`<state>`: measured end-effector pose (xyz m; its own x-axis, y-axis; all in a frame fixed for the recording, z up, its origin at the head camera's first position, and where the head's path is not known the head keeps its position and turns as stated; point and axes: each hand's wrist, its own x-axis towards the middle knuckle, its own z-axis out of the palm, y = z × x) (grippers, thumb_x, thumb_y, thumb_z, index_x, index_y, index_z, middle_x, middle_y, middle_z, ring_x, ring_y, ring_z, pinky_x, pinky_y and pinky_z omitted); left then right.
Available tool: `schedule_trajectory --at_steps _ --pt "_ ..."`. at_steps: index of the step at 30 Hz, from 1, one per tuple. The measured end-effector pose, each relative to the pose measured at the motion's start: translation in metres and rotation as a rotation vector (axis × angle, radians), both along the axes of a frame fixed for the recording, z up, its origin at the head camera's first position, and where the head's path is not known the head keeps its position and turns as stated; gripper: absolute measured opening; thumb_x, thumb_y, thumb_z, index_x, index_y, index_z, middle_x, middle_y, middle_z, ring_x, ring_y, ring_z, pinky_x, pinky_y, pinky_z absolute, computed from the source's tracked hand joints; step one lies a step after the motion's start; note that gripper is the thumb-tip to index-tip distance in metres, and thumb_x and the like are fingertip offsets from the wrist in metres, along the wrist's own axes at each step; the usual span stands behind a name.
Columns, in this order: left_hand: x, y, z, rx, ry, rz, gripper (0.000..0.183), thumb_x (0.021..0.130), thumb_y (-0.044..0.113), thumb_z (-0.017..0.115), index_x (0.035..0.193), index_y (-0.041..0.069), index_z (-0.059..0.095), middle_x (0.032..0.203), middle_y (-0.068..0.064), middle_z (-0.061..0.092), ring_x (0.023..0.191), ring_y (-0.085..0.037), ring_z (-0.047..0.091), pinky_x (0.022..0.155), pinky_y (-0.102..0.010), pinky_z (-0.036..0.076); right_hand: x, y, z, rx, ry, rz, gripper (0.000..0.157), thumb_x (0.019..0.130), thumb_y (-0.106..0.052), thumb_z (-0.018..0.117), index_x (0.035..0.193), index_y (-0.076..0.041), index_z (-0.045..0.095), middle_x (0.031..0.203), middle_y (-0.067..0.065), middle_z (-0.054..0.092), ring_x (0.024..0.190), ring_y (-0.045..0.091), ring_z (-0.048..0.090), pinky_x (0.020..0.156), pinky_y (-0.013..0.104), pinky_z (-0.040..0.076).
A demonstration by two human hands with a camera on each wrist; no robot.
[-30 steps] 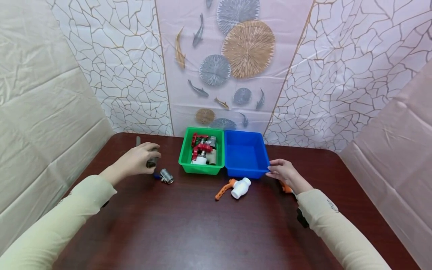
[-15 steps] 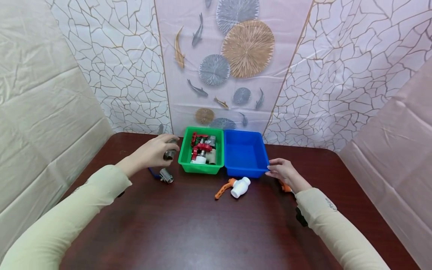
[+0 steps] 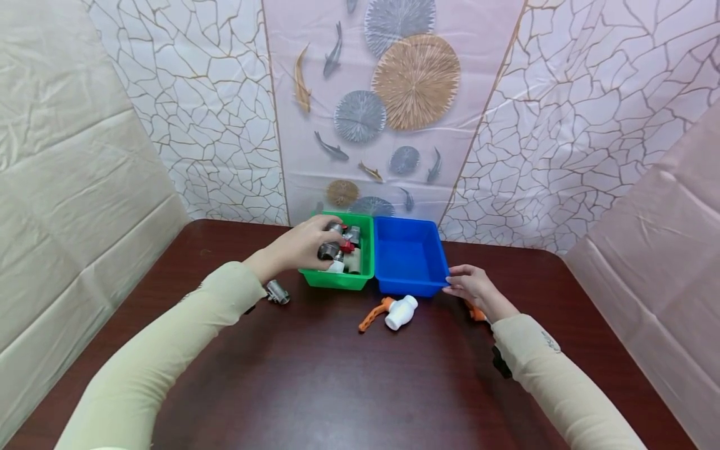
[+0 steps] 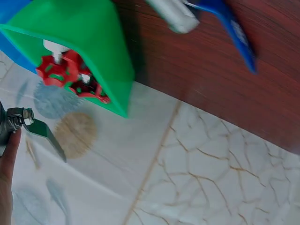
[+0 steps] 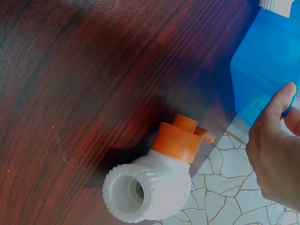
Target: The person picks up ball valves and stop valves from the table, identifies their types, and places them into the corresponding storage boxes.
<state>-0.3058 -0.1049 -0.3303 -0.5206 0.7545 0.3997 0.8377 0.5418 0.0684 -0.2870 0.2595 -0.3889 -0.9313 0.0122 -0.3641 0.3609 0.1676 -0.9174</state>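
Observation:
My left hand [image 3: 300, 245] grips a dark grey metal ball valve [image 3: 328, 251] over the left side of the green bin [image 3: 337, 281]. In the left wrist view, the valve's flat metal lever [image 4: 47, 136] sticks out beyond my finger. Red-handled valves [image 4: 58, 70] and pale fittings lie inside the green bin, partly hidden by the hand. My right hand [image 3: 475, 289] pinches the front right corner of the blue bin [image 3: 410, 250], thumb on the rim in the right wrist view. No items show inside the blue bin.
A white valve with an orange lever [image 3: 400, 314] lies before the bins. Another white-and-orange valve [image 5: 164, 183] sits by my right wrist. A metal valve [image 3: 277, 292] with a blue lever [image 4: 234, 35] lies left of the green bin. Patterned cloth [image 3: 225, 125] hangs behind the table.
My left hand has carried the metal valve rightward from the table's left side to over the green bin. The right hand has stayed at the blue bin's corner.

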Motion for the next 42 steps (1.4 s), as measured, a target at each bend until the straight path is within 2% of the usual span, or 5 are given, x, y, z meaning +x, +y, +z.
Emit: schedule_trajectory --at_steps 8,22,29,36,42 --pt "-0.012 0.038 -0.002 0.054 -0.093 -0.013 0.028 0.071 0.02 0.066 0.098 0.02 0.058 0.125 -0.009 0.042 0.111 -0.025 0.042 0.084 -0.038 0.044 0.0 0.0 -0.001 0.006 0.009 -0.015 0.044 0.09 -0.001 0.043 0.131 0.007 0.028 0.12 0.022 0.039 0.078 0.012 0.056 0.09 0.037 0.042" --pt "-0.034 0.098 -0.012 0.108 -0.289 0.004 0.03 0.073 0.025 0.067 0.101 0.021 0.056 0.125 -0.005 0.039 0.102 -0.018 0.044 0.076 -0.029 0.045 0.002 0.005 0.0 -0.004 0.018 -0.016 0.041 0.089 0.001 0.044 0.127 0.008 0.032 0.104 0.015 0.045 0.071 0.011 0.058 0.086 0.036 0.046" --pt "-0.045 0.123 -0.021 0.124 -0.331 0.009 0.034 0.072 0.025 0.068 0.103 0.021 0.057 0.118 -0.002 0.039 0.096 -0.016 0.043 0.074 -0.027 0.045 0.002 0.003 -0.002 0.008 0.03 -0.013 0.041 0.088 0.001 0.046 0.126 0.008 0.033 0.104 0.017 0.045 0.068 0.011 0.061 0.088 0.037 0.045" --pt "-0.058 0.138 -0.032 0.086 -0.439 0.045 0.033 0.071 0.023 0.071 0.101 0.02 0.057 0.113 -0.002 0.037 0.09 -0.017 0.045 0.07 -0.026 0.045 0.003 0.004 -0.002 0.029 0.033 -0.004 0.039 0.089 0.0 0.045 0.125 0.009 0.034 0.107 0.02 0.045 0.068 0.011 0.06 0.091 0.04 0.042" --pt "-0.068 0.151 -0.036 0.015 -0.439 0.075 0.032 0.071 0.027 0.07 0.099 0.02 0.058 0.115 -0.004 0.038 0.087 -0.016 0.047 0.071 -0.026 0.045 0.002 0.002 -0.001 0.048 0.028 -0.026 0.037 0.089 -0.001 0.045 0.124 0.008 0.037 0.112 0.024 0.044 0.066 0.011 0.06 0.093 0.042 0.04"
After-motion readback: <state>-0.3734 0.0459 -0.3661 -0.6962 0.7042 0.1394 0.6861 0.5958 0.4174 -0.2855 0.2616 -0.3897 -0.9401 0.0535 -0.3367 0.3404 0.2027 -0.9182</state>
